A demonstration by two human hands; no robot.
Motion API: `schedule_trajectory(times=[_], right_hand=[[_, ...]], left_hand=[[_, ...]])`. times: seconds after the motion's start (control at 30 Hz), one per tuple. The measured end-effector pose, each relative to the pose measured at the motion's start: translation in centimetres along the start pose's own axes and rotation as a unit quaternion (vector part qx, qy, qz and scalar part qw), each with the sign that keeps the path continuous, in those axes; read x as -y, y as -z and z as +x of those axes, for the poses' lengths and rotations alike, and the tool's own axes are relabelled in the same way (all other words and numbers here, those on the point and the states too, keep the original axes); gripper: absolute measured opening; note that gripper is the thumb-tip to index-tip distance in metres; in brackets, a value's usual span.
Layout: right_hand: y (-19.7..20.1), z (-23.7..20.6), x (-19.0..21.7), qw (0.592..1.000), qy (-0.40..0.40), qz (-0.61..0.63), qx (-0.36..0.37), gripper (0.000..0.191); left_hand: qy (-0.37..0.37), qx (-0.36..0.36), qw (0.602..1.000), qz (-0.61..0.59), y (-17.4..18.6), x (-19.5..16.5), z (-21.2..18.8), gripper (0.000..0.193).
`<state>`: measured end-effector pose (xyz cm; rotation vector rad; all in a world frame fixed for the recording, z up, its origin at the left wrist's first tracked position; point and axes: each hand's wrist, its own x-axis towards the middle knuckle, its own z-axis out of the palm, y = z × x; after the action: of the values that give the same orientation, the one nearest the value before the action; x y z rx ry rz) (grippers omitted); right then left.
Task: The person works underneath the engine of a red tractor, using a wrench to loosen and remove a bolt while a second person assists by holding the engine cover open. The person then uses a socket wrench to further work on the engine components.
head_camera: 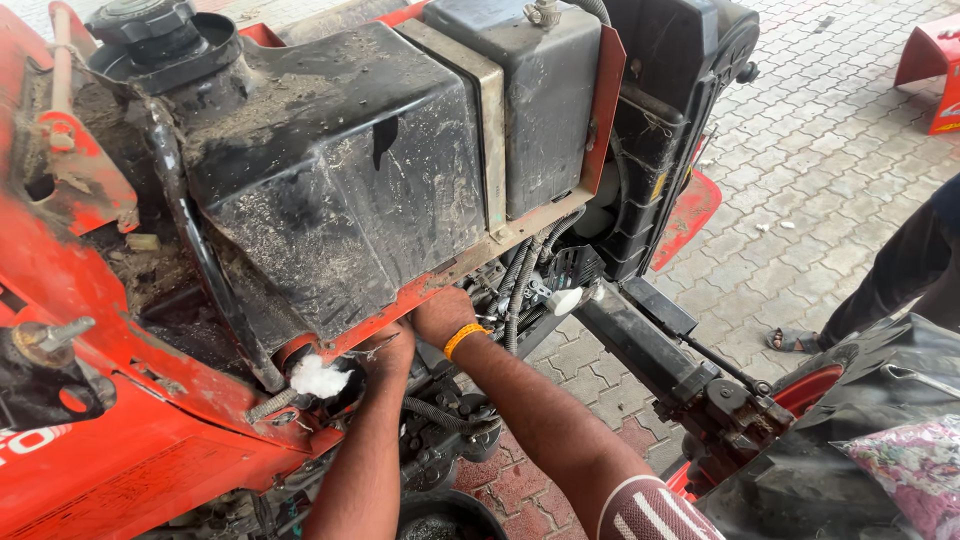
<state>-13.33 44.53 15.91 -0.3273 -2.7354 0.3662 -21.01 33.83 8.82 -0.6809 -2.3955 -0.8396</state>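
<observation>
Where visible, hands [415, 335] (perhaps gripping) under tank [340, 170]

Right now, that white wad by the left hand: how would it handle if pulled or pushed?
The white wad looks fluffy and crumpled, so it is probably soft, floppy and very light. It would likely squash rather than roll. It sits against the grimy black tank next to the left hand, so it may snag or pick up dirt.

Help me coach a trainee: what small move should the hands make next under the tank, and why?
Probably press the white rag a little deeper with the left hand. The rag sits bunched at the dirty tank underside, while the right hand is tucked up beside the hoses, seemingly steadying.
</observation>
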Motion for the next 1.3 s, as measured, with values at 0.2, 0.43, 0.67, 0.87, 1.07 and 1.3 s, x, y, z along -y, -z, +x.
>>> schedule_trajectory(times=[0.2,0.43,0.67,0.87,1.07,1.3], right_hand=[[-1.2,0.3,0.0,1.000,-0.026,-0.013,0.009,0.023],[0.0,0.2,0.4,0.999,-0.031,-0.007,0.018,0.025],[2.4,-0.8,0.4,0.998,-0.029,0.028,0.051,0.026],[0.5,0.1,0.3,0.998,-0.035,-0.021,0.045,0.024],[-2.7,0.2,-1.3,1.000,0.001,0.000,-0.003,0.027],[-4.6,-0.5,-2.9,0.993,0.046,0.053,-0.095,0.029]], left_hand=[[0.039,0.047,0.998,-0.003,0.2,0.2,0.2,0.029],[-0.006,0.048,0.998,-0.031,1.4,-0.3,-0.5,0.030],[0.058,0.134,0.988,0.043,0.6,-0.3,0.1,0.033],[-0.008,0.039,0.999,0.017,-0.5,0.4,0.0,0.032],[-0.008,0.043,0.999,0.007,-0.2,0.5,-0.1,0.029],[-0.017,0.046,0.999,0.007,0.6,0.8,-0.2,0.028]])
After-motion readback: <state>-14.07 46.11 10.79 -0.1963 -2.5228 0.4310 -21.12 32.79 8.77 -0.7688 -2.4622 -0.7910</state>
